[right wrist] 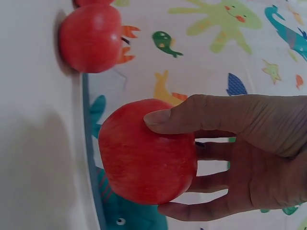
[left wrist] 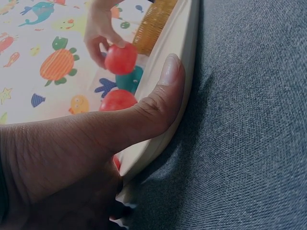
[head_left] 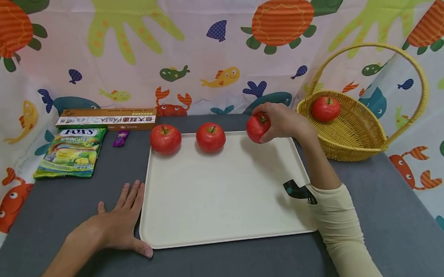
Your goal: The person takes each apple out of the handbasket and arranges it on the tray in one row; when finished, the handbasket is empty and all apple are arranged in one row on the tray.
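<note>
My right hand (head_left: 282, 119) grips a red apple (head_left: 257, 128) above the back right part of a cream tray (head_left: 222, 194). In the right wrist view the thumb lies across the front of that apple (right wrist: 146, 158) and the fingers wrap behind it. Two more apples stand along the tray's back edge, one near the middle (head_left: 210, 137) and one at the left corner (head_left: 166, 139). The left hand (head_left: 121, 225) lies spread with straight fingers against the tray's left edge, its thumb (left wrist: 165, 96) touching the rim by the front corner.
A yellow wicker basket (head_left: 355, 140) with a tall handle stands right of the tray, with one apple (head_left: 326, 109) in it. At the back left lie a pasta box (head_left: 128, 118), a green candy bag (head_left: 72, 153) and a small purple packet (head_left: 121, 138). A patterned cloth hangs behind.
</note>
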`<state>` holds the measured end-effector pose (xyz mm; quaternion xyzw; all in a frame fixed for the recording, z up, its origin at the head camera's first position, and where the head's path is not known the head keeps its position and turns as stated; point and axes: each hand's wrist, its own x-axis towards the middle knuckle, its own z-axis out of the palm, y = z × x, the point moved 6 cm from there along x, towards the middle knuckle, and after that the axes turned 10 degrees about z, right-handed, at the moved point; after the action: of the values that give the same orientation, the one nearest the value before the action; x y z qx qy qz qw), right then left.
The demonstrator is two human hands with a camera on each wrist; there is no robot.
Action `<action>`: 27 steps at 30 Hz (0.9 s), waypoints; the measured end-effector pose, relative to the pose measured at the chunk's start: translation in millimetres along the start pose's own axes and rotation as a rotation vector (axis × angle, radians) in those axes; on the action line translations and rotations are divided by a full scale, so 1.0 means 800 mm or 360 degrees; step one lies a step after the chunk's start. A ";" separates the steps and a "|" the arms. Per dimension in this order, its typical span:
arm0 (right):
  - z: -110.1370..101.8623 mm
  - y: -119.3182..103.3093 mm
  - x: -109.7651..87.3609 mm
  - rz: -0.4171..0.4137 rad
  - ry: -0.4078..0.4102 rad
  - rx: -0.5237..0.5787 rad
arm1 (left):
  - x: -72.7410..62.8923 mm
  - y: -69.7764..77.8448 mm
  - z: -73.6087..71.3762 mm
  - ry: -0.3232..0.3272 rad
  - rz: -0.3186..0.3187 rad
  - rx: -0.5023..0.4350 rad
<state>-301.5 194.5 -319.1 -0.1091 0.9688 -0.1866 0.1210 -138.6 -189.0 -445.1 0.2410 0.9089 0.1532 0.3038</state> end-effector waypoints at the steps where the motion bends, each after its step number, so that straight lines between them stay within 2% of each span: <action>1: 0.002 -0.001 0.002 -0.0002 -0.0010 -0.0009 | 0.000 0.001 -0.001 0.0000 -0.0002 0.0001; 5: 0.013 -0.002 0.010 -0.0003 -0.0069 -0.0046 | 0.001 0.000 -0.001 0.0016 0.0004 0.0001; 10: 0.032 -0.003 0.023 0.0015 -0.0164 -0.0096 | 0.003 -0.010 0.005 0.0046 -0.0003 0.0012; 12: 0.038 -0.002 0.027 0.0029 -0.0184 -0.0115 | 0.005 -0.016 0.008 0.0049 -0.0011 0.0027; 14: 0.042 0.000 0.030 0.0052 -0.0201 -0.0125 | 0.006 -0.018 0.010 0.0064 0.0031 0.0029; 17: 0.044 0.002 0.032 0.0082 -0.0218 -0.0129 | 0.008 -0.023 0.012 0.0062 0.0008 0.0047; 19: 0.045 0.003 0.033 0.0082 -0.0211 -0.0132 | 0.008 -0.023 0.012 0.0076 0.0025 0.0043; 21: 0.044 0.003 0.034 0.0080 -0.0196 -0.0129 | 0.009 -0.024 0.012 0.0065 -0.0010 0.0044; 24: 0.045 0.004 0.035 0.0091 -0.0178 -0.0115 | 0.007 -0.017 0.010 0.0062 0.0023 0.0017; 27: 0.046 0.004 0.036 0.0100 -0.0185 -0.0111 | 0.006 -0.014 0.008 0.0035 0.0002 0.0007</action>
<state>-319.3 177.7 -359.5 -0.0936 0.9691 -0.1421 0.1788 -141.3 -195.0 -457.1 0.2405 0.9124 0.1540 0.2933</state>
